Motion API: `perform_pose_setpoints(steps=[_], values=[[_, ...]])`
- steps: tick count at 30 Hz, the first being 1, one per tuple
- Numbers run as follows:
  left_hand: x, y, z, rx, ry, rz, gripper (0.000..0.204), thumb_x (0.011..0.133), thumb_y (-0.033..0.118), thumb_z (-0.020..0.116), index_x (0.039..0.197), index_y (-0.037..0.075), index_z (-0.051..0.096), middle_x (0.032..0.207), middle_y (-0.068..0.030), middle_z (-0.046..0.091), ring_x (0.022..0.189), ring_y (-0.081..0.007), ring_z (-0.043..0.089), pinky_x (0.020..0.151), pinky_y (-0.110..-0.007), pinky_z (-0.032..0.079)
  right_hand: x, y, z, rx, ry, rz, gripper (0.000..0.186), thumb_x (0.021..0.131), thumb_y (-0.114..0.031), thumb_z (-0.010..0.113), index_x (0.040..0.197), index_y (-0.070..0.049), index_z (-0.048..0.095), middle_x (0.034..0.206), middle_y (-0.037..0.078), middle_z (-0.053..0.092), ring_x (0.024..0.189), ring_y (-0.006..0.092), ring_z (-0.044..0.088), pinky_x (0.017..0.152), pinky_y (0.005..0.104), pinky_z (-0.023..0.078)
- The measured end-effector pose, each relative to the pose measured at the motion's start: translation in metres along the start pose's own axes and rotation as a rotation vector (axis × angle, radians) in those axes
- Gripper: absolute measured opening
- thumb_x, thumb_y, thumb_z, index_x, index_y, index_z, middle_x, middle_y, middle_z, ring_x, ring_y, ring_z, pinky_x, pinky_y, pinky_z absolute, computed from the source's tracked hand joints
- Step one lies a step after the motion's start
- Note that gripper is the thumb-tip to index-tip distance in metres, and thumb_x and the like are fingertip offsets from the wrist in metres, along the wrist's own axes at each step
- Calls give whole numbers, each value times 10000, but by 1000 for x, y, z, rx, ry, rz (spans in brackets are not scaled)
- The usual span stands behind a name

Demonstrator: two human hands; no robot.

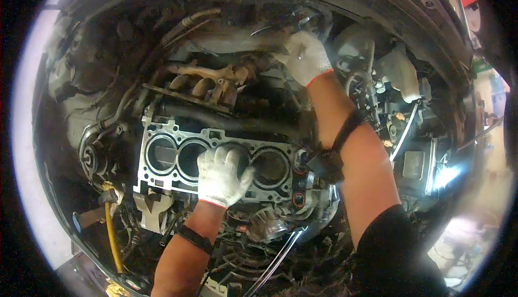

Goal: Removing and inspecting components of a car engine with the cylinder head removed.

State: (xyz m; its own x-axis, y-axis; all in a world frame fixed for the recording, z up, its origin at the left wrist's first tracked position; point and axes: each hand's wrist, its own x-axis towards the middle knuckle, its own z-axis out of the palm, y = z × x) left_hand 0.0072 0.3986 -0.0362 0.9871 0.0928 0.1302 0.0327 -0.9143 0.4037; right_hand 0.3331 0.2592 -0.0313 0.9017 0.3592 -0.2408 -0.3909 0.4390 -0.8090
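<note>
My left hand (223, 176), in a white knit glove, rests on the engine block (153, 181) with its fingers apart, slightly bent over the middle bores. The block's top face is bare, with round cylinder openings showing. My right hand (306, 56), gloved alike, reaches to the back of the engine bay, right of the rusty exhaust manifold (210, 83). Its fingers are curled; what they grip, if anything, I cannot make out.
A yellow hose or handle (112, 232) runs down at the left. Long metal rods (278, 259) lie below the block. Hoses, wiring and a pale plastic reservoir (399, 70) line the right, beside a bright light (445, 175). The body rim (377, 0) arches over the back.
</note>
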Motion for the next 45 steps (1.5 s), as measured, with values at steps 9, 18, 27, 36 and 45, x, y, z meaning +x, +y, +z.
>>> perform_pose_setpoints(steps=[9, 18, 27, 36, 45], values=[[-1, 0, -12, 1, -85, -57, 479, 794, 417, 763, 1096, 56, 671, 1079, -152, 618, 1087, -378, 562, 972, -514, 411, -146, -79, 1, -448, -338, 126, 273, 772, -238, 787, 908, -12, 717, 1092, 97, 635, 926, 206, 598, 883, 381, 496], [-2, 0, -4, 23, -99, -56, 474, 812, 412, 757, 1098, 51, 646, 1104, -158, 619, 1115, -380, 563, 999, -520, 407, -187, -62, 44, 340, -590, -104, 453, 769, -256, 814, 1070, 65, 707, 1429, 250, 569, 1295, 339, 583, 1187, 612, 341], [-1, 0, -13, -3, -105, -79, 474, 799, 418, 754, 1083, 50, 663, 1084, -162, 617, 1109, -383, 563, 1001, -515, 409, -111, -35, 14, -127, -235, 235, 403, 1051, -150, 477, 1396, 50, 530, 1393, 168, 574, 1228, 330, 618, 990, 624, 558], [-3, -2, 0, 20, -49, -30, 485, 824, 459, 720, 1070, 44, 663, 1089, -159, 621, 1101, -371, 567, 1007, -520, 407, -27, -29, 12, -122, 106, 402, 111, 937, -137, 579, 1028, -90, 622, 1014, 40, 613, 969, 272, 657, 1078, 857, 246], [-5, -5, 0, 60, -87, -41, 471, 832, 477, 714, 1057, 66, 667, 1090, -137, 623, 1098, -350, 568, 1012, -507, 400, -25, -10, 19, 151, -7, 382, 240, 936, -172, 607, 1122, -23, 573, 1124, 102, 537, 1236, 364, 530, 1090, 882, 181]])
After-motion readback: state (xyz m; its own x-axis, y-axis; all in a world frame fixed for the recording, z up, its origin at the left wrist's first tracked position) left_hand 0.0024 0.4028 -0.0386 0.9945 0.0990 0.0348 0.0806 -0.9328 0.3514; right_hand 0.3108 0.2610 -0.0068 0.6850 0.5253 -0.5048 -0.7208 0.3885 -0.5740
